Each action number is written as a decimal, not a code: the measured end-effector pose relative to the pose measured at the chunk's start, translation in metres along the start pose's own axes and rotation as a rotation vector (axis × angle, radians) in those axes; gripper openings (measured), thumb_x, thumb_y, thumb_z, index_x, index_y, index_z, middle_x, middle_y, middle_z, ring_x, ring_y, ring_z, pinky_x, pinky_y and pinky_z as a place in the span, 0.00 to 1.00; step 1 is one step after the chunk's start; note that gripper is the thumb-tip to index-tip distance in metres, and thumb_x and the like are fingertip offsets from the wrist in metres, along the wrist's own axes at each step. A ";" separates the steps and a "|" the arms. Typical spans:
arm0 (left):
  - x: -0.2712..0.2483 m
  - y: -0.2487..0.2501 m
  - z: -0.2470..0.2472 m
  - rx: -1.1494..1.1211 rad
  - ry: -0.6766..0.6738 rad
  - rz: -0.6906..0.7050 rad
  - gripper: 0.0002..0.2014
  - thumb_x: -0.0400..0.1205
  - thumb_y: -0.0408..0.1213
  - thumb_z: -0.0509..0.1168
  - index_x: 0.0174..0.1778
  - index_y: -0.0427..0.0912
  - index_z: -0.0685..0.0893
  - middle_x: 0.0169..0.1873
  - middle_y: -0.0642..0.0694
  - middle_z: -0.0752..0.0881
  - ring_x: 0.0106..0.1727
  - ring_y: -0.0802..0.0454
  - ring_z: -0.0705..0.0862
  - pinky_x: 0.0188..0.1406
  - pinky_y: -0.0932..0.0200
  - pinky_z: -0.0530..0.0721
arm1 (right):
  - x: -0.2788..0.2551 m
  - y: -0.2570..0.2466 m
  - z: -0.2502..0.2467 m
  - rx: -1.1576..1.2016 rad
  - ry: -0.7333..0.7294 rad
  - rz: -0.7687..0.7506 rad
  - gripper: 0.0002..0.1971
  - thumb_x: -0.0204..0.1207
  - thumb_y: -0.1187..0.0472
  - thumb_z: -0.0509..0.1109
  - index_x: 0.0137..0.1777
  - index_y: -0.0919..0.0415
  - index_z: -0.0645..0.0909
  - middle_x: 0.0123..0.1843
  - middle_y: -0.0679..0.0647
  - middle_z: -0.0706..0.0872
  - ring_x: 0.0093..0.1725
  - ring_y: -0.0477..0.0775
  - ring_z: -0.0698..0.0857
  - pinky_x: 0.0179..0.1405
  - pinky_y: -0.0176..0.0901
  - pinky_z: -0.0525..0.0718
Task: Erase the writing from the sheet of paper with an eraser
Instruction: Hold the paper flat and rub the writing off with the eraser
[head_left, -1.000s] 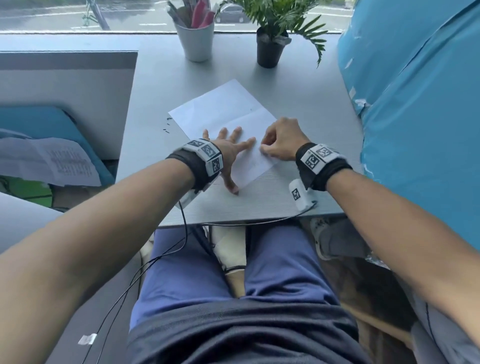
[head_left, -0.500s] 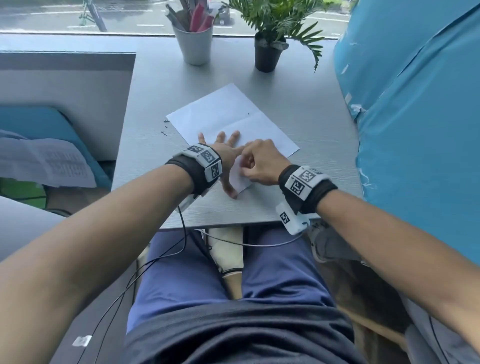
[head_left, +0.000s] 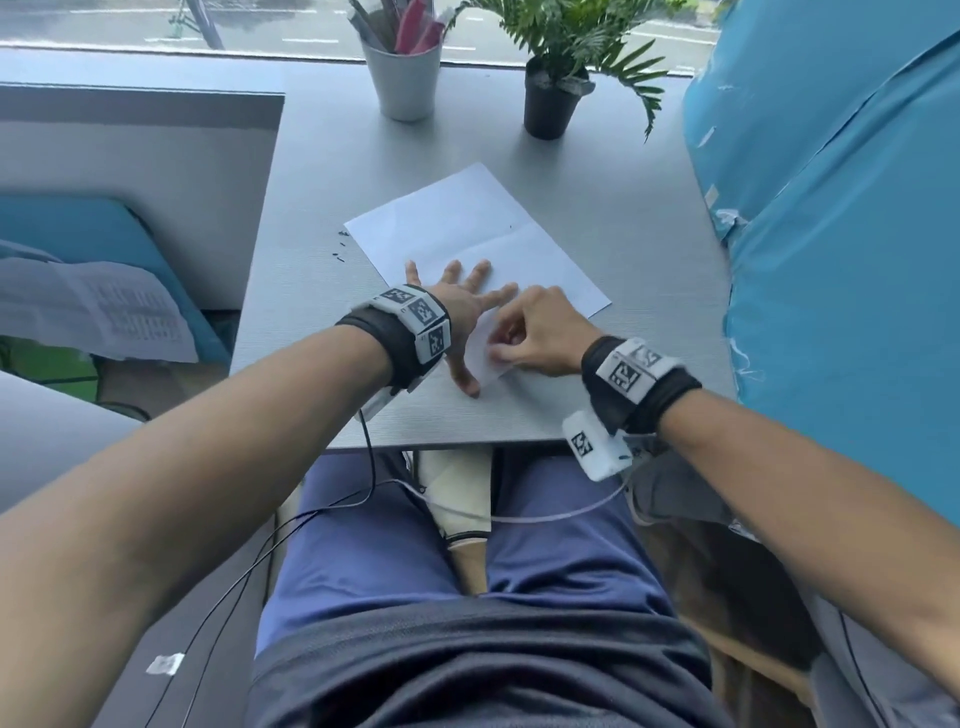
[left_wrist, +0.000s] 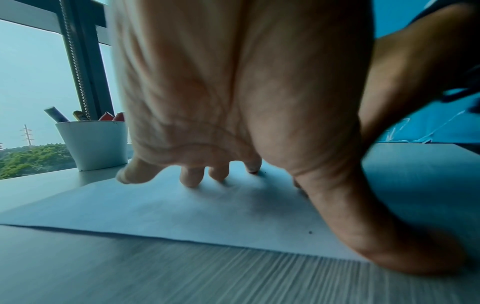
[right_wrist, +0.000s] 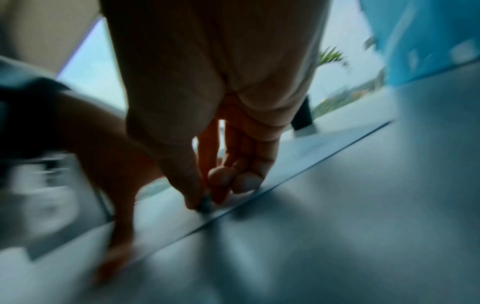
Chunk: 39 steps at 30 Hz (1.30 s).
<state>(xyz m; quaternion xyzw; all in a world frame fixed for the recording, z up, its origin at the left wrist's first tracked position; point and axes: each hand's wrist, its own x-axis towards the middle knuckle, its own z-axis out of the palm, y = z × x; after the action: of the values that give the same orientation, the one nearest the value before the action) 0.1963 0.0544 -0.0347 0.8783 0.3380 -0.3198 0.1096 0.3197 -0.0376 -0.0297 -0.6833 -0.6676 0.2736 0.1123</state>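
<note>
A white sheet of paper (head_left: 467, 228) lies at an angle on the grey desk (head_left: 623, 218). My left hand (head_left: 462, 306) is spread flat on its near part, fingers straight, pressing it down; the left wrist view shows the fingertips (left_wrist: 192, 179) on the paper (left_wrist: 155, 209). My right hand (head_left: 530, 338) is curled just right of the left, at the sheet's near corner. In the blurred right wrist view, thumb and fingers pinch a small dark eraser (right_wrist: 205, 204) against the paper (right_wrist: 324, 148). No writing shows on the visible part of the sheet.
A white cup of pens (head_left: 405, 78) and a potted plant (head_left: 550, 104) stand at the desk's far edge by the window. Dark eraser crumbs (head_left: 340, 244) lie left of the sheet. A blue covered bulk (head_left: 841, 234) borders the desk's right side.
My right hand has moved left and nearer, from the sheet's right edge to its near corner beside my left thumb. The left hand stays pressed on the paper.
</note>
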 end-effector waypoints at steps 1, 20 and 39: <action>0.000 0.000 0.000 0.005 0.004 0.007 0.77 0.54 0.65 0.84 0.84 0.65 0.29 0.86 0.48 0.29 0.86 0.36 0.34 0.70 0.09 0.43 | 0.007 0.010 -0.009 0.012 0.045 0.036 0.04 0.67 0.60 0.79 0.40 0.58 0.91 0.36 0.50 0.89 0.34 0.44 0.84 0.36 0.31 0.79; 0.000 -0.003 0.003 0.033 0.020 0.009 0.77 0.52 0.68 0.83 0.84 0.64 0.30 0.86 0.48 0.31 0.87 0.36 0.35 0.72 0.12 0.39 | 0.006 0.003 -0.002 -0.042 0.067 0.036 0.03 0.67 0.61 0.75 0.38 0.59 0.90 0.35 0.50 0.88 0.33 0.46 0.84 0.34 0.30 0.80; -0.004 -0.003 0.003 0.049 0.015 0.045 0.76 0.55 0.68 0.82 0.84 0.64 0.28 0.86 0.46 0.31 0.87 0.36 0.35 0.75 0.18 0.33 | 0.019 0.040 -0.027 0.063 0.138 0.132 0.04 0.66 0.58 0.80 0.39 0.57 0.92 0.34 0.50 0.91 0.32 0.42 0.86 0.31 0.24 0.78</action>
<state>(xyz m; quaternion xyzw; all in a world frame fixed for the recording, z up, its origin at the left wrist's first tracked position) 0.1902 0.0535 -0.0348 0.8904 0.3111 -0.3189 0.0929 0.3671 -0.0170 -0.0329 -0.7393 -0.6027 0.2534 0.1612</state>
